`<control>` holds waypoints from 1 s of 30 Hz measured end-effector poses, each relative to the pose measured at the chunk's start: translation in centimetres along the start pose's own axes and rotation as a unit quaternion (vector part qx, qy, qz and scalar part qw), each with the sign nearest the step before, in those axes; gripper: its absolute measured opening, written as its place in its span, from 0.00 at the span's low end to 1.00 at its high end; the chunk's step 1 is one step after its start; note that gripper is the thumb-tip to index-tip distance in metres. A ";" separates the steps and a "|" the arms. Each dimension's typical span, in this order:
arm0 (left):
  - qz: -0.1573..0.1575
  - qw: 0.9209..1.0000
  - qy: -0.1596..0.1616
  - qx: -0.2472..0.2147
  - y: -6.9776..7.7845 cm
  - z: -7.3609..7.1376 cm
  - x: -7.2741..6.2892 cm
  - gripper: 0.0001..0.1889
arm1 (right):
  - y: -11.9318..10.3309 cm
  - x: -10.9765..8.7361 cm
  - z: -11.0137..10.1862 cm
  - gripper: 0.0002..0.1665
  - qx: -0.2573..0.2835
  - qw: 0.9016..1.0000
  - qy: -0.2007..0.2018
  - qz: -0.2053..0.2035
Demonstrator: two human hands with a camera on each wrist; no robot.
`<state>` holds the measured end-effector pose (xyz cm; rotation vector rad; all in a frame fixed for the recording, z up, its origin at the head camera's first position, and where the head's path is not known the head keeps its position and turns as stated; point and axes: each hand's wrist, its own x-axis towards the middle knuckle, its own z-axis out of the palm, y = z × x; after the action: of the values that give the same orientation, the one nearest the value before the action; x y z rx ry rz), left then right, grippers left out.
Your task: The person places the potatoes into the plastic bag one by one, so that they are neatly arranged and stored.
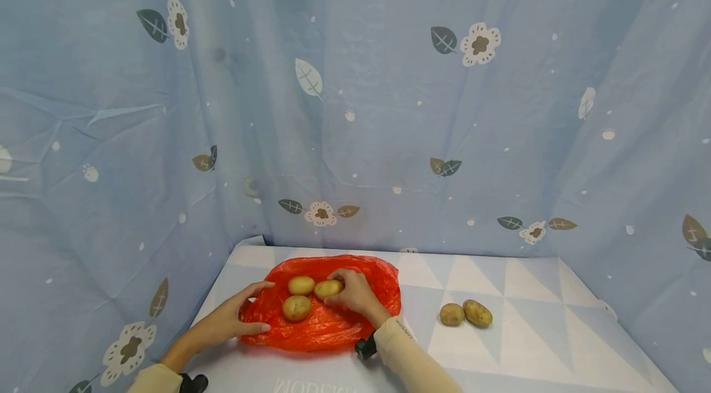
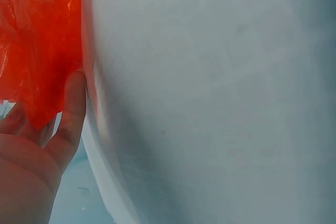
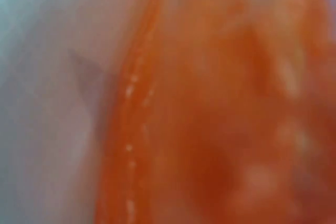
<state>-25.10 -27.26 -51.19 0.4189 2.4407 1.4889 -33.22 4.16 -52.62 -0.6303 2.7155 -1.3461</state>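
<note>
A red plastic bag (image 1: 333,334) lies spread on the table. Two yellowish potatoes, a rear one (image 1: 302,285) and a front one (image 1: 297,308), rest on it. My right hand (image 1: 355,294) pinches a third potato (image 1: 328,289) between thumb and fingers, close beside the rear one. At the bag's left edge, my left hand (image 1: 224,319) touches the plastic, its thumb and fingers spread wide apart. The left wrist view shows those fingers (image 2: 73,114) fairly straight against the red plastic. Blur in the right wrist view leaves mostly the red bag (image 3: 199,103) visible.
Two more potatoes, a rounder one (image 1: 452,314) and a longer one (image 1: 478,314), sit side by side on the patterned table (image 1: 533,331), right of the bag. A blue printed curtain (image 1: 389,134) closes off the back and both sides.
</note>
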 end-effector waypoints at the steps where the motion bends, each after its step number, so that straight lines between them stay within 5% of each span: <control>1: 0.002 1.000 0.000 0.002 0.0 0.0 0.0 0.42 | -0.1 0.0 -0.1 0.20 0.002 1.000 -0.001 0.000; 15: -0.006 1.000 0.001 0.003 0.1 0.1 0.3 0.43 | -1.0 -1.1 -3.5 0.20 0.005 1.000 0.007 -0.005; 23: -0.003 1.000 0.006 0.016 -0.3 -0.2 0.5 0.43 | -0.7 -2.3 -6.8 0.22 -0.004 0.998 0.032 -0.047; 30: -0.019 1.000 0.011 0.020 -0.2 -0.1 0.5 0.43 | -0.1 -3.5 -8.9 0.22 -0.011 0.998 0.043 -0.032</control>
<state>-25.61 -27.22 -51.40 0.3645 2.4850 1.4385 -31.94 12.14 -47.50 -0.6830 2.8050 -1.3900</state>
